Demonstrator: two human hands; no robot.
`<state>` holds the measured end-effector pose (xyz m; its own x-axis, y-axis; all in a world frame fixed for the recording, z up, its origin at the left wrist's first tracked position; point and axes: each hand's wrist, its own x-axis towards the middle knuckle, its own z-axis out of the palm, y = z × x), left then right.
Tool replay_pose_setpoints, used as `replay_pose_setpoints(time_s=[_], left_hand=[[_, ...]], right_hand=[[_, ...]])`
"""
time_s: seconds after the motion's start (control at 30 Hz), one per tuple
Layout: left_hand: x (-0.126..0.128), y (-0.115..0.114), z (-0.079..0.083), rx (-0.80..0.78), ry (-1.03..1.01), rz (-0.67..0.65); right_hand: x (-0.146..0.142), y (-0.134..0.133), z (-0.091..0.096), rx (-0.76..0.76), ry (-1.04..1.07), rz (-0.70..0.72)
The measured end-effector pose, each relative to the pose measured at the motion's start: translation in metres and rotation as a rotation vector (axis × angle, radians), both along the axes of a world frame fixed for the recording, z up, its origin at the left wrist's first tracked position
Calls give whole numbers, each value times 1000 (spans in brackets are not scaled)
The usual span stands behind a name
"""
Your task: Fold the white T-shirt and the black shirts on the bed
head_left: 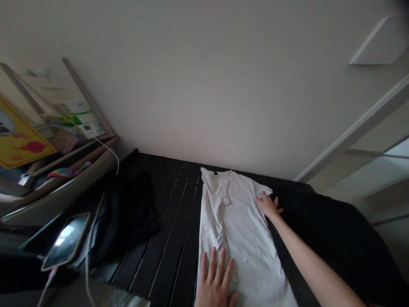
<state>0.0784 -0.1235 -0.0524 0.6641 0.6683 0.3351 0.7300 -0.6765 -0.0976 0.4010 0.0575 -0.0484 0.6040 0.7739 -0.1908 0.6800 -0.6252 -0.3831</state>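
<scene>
A white T-shirt lies spread on a black slatted surface, its collar toward the wall. Creases run down its left half, where the cloth looks folded over. My left hand rests flat on the lower left part of the shirt, fingers spread. Up by the sleeve on the right, my right hand touches the shirt's edge with its fingers apart. The shirt's lower end runs out of the picture.
Dark cloth lies right of the shirt, and a black cloth pile lies left. A phone with a white cable is at lower left. Beyond stands a shelf with boxes and a yellow bag. A wall rises behind.
</scene>
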Motion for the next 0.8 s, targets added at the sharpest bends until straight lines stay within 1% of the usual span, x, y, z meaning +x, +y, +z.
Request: replay_pose_setpoints(time_s=[0.13,0.23,0.3,0.4,0.5,0.57,0.63,0.7,0.8], left_hand=[[-6,-1,2,-35,1,-26],[-11,-2,1,-21,6,-26],[-13,-4,-1,-8,6,-26],[-14,-7,-5,-2,-16,-14],[-14,-8,-7,10,-42,1],[-17,-9,-8,20,-42,1],[-21,-11,-9,29,-42,-3],[-27,-14,-12,35,-48,-5],[-38,-22,-17,34,-43,-2]], right_hand=[[-28,16,30,87,-35,136],[-57,34,53,132,-43,278],[-79,47,63,147,-38,356],[-115,65,68,149,-12,442],[-149,72,65,132,35,528],[-164,66,62,118,69,589],[-172,53,60,117,90,630],[-172,31,58,138,77,618],[-162,-17,50,111,-21,523]])
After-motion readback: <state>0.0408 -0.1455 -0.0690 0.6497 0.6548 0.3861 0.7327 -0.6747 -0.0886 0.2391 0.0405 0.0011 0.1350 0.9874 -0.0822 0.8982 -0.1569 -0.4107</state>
